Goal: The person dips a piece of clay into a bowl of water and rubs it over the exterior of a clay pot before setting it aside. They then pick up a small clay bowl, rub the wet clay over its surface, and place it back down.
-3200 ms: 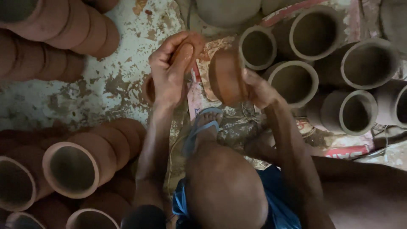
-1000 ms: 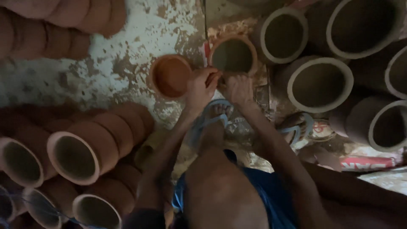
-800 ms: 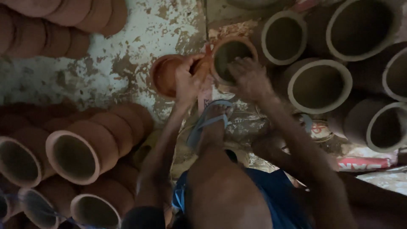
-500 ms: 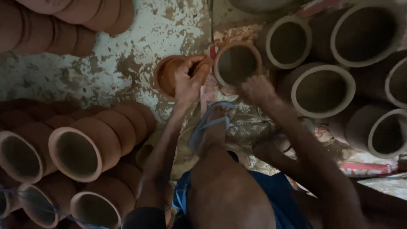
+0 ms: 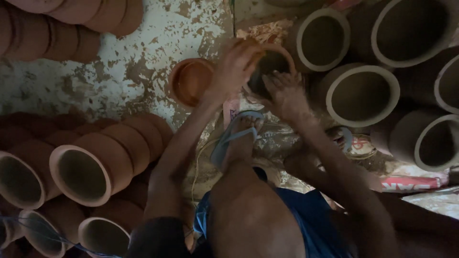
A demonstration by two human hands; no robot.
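Observation:
A small clay pot [image 5: 279, 53] with an orange rim and a dark inside lies on its side on the floor, mouth toward me. My left hand [image 5: 234, 67] grips its upper left rim. The fingers of my right hand [image 5: 285, 94] reach over the near rim into the mouth. Just left of my left hand, a shallow orange clay bowl [image 5: 191, 81] sits on the patchy floor. My foot in a blue sandal [image 5: 236, 138] rests below the hands.
Large grey-rimmed clay pots [image 5: 361, 93] lie stacked on their sides to the right. Rows of nested terracotta pots [image 5: 91, 167] fill the lower left and the top left [image 5: 62, 24]. Peeling painted floor [image 5: 119, 71] lies between them.
My left hand has moved up and right from the orange bowl onto the small pot's rim. My right hand has moved in to the pot's mouth.

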